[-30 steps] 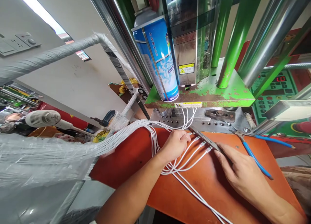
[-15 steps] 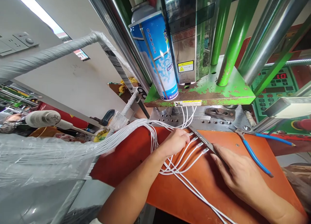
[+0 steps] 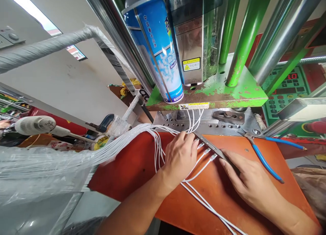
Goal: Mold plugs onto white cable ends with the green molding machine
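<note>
My right hand (image 3: 251, 180) grips a metal bar (image 3: 211, 146) over the orange table (image 3: 221, 201), white plugs (image 3: 213, 157) along it. My left hand (image 3: 180, 155) curls by its far end; from here I can't tell what it pinches. The yellow sticker (image 3: 191, 64) says "WARNING".

"WARNING" on yellow label (image 3: 191, 64), probably "1.0" on red-digit display (image 3: 292, 76)

Grips: 2, left grip (image 3: 181, 157) and right grip (image 3: 246, 175). Metal bar (image 3: 210, 145): 1. White plugs (image 3: 213, 157): 3 visible, any under the left grip hidden. White cables (image 3: 193, 119) below the green plate (image 3: 224, 98): at least 3. Loose cables (image 3: 215, 213) at the lower edge: 2. Cable bundle (image 3: 129, 137): 1, strands too many to count. Green plate: 1. Spray can (image 3: 160, 55): 1. Pliers (image 3: 250, 137): 1 pair, 2 blue handles (image 3: 266, 163). Red button (image 3: 318, 127): 1. Orange surface (image 3: 216, 192): 1.
</note>
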Tool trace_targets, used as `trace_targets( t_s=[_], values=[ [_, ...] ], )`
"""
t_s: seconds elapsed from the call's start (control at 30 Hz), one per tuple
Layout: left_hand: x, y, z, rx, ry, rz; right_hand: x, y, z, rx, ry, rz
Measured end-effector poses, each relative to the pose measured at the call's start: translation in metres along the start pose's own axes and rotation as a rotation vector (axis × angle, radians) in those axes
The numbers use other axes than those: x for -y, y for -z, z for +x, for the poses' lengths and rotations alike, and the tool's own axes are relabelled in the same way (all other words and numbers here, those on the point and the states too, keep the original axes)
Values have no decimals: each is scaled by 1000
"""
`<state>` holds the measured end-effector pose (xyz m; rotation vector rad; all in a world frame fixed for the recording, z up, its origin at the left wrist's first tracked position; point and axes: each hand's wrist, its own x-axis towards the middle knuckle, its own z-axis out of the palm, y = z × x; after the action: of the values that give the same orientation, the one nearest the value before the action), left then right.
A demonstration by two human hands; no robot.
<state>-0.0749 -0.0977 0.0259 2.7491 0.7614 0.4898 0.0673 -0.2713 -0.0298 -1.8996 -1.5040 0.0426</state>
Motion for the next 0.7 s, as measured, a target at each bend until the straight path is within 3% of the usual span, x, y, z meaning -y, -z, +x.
trace_targets(
  t_s=[0.13,0.37,0.7],
  values=[
    [-8,2,-9,64,-146,-154,1,0,0,40,-7,25],
    [-5,-19,-7,105,-71,-250,-1,-1,0,34,-2,18],
    [-4,-23,-5,103,6,-353,3,2,3,28,-26,34]
  ],
)
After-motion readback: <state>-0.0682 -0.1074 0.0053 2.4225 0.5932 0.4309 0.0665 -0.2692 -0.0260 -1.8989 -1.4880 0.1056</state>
